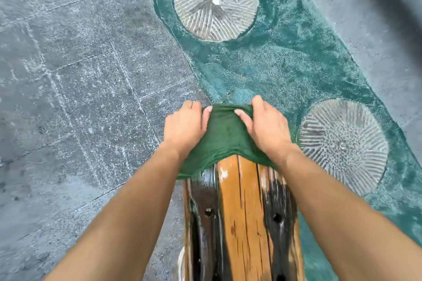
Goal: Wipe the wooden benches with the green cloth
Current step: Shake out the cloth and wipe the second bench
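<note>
Both hands, left hand and right hand, are gripping the green cloth over the wooden bench end. Round stones are sitting beyond; grey paving is lying open leftward.

- Wooden bench: one, with two dark bolt holes.
- Green cloth: one, draped over the bench's far end.
- Hands: two, left hand and right hand, on the cloth.
- Round grooved stones: two, beyond and right of the bench.
</note>
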Available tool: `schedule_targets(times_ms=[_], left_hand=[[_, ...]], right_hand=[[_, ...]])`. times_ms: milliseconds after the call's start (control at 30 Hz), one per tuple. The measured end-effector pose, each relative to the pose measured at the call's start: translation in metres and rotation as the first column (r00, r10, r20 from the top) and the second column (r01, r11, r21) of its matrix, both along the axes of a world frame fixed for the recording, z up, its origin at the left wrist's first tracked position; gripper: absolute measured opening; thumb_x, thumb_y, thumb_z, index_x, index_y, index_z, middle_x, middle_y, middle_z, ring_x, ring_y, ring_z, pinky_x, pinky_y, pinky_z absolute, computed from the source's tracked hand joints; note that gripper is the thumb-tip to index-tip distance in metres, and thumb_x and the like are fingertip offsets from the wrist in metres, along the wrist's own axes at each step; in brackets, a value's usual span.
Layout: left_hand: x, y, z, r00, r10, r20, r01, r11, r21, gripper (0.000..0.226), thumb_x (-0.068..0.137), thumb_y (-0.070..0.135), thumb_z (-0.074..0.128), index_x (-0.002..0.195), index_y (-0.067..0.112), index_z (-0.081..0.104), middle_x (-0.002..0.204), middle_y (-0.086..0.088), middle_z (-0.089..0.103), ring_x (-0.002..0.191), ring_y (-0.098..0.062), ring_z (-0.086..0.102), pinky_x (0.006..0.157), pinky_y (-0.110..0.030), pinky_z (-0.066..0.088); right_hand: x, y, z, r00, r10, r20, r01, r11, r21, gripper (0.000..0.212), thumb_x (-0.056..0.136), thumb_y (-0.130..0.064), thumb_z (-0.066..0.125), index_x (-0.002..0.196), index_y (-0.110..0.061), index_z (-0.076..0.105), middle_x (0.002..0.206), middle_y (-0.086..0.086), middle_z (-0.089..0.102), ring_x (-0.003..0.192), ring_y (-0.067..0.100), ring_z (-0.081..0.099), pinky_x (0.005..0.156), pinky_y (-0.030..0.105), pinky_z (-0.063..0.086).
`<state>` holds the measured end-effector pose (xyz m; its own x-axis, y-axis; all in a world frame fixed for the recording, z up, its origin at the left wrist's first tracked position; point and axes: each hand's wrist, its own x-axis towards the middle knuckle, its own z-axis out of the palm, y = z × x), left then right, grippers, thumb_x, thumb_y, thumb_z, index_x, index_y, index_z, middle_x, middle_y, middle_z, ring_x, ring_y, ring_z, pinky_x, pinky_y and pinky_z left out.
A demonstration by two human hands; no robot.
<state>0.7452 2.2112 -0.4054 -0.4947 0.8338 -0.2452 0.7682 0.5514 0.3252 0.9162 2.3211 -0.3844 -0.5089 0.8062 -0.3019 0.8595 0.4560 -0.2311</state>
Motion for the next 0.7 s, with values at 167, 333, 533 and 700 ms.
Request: schedule_targets(times_ms=[167,333,533,700], left_hand=[[-0.096,0.015,0.106,0.999,-0.038,-0.030,0.040,0.995,0.096,0.043,0.102,0.065,0.039,0.095,0.023,0.032,0.099,-0.012,0.066,0.085,-0.040,0.067,0.063,-0.041,0.039],[-0.183,-0.043,0.242,0.982,-0.157,-0.110,0.161,0.986,0.034,0.048,0.095,0.050,0.066,0.095,0.028,0.024,0.099,-0.006,0.068,0.089,-0.036,0.069,0.063,-0.037,0.041],[-0.236,-0.125,0.392,0.998,-0.046,0.049,0.055,0.978,-0.203,0.033,0.089,0.049,0.076,0.084,0.021,0.059,0.090,0.002,0.065,0.096,-0.032,0.066,0.075,-0.037,0.051],[-0.260,-0.209,0.496,0.995,0.092,0.038,-0.085,0.982,-0.171,0.048,0.083,0.052,0.082,0.071,0.011,0.060,0.067,-0.006,0.058,0.075,-0.031,0.057,0.069,-0.037,0.049]], right_hand=[[-0.056,0.034,0.107,0.984,0.180,-0.007,-0.180,0.984,0.005,0.037,0.105,-0.047,0.053,0.116,-0.013,0.046,0.105,0.017,0.064,0.087,0.038,0.059,0.071,0.042,0.037],[-0.096,0.038,0.251,0.895,0.419,0.154,-0.419,0.907,-0.038,0.021,0.101,-0.031,0.063,0.111,-0.012,0.060,0.110,0.016,0.064,0.106,0.038,0.062,0.090,0.043,0.049],[-0.143,0.017,0.410,0.826,0.522,0.215,-0.524,0.850,-0.052,0.031,0.093,-0.022,0.075,0.072,-0.027,0.052,0.086,0.008,0.063,0.094,0.036,0.064,0.080,0.040,0.051],[-0.174,-0.011,0.519,0.753,0.615,0.233,-0.639,0.769,0.033,0.012,0.093,-0.026,0.077,0.085,-0.018,0.072,0.085,0.012,0.071,0.092,0.034,0.067,0.071,0.031,0.039]])
